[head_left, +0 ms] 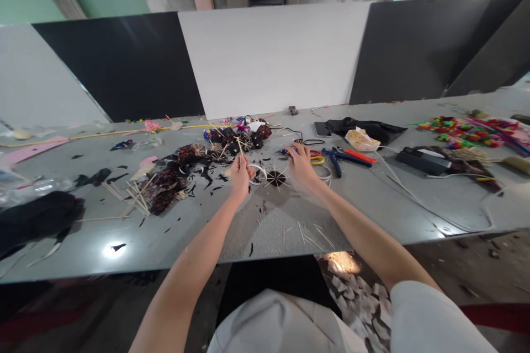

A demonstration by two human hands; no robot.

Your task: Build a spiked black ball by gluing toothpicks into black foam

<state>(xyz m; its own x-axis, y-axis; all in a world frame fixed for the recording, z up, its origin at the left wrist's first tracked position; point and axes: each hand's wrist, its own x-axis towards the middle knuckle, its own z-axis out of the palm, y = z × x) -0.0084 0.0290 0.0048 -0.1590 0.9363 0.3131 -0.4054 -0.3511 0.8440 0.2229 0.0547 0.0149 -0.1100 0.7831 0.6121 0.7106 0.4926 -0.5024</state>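
My left hand [240, 175] is closed around thin wooden sticks [240, 146] that point up and away from me. A white strip [261, 170] curves out beside its fingers. Just right of it, a round black piece with pale sticks spread like spokes [276, 178] lies on the table. My right hand [301, 163] is lowered to the tabletop, its fingers bent at a small dark blue piece [284, 151]. Its fingertips are too small to show what they pinch. Yellow handles [317, 158] and a loop of pale cord lie beside this hand.
Dark spiky balls [248, 140] are heaped behind my left hand. Blue-handled pliers [336, 161] and an orange-handled tool [359, 155] lie right, near a phone [322, 129]. Loose sticks [304, 233] are near the front edge of the grey table [265, 242]. Panels [275, 58] stand behind.
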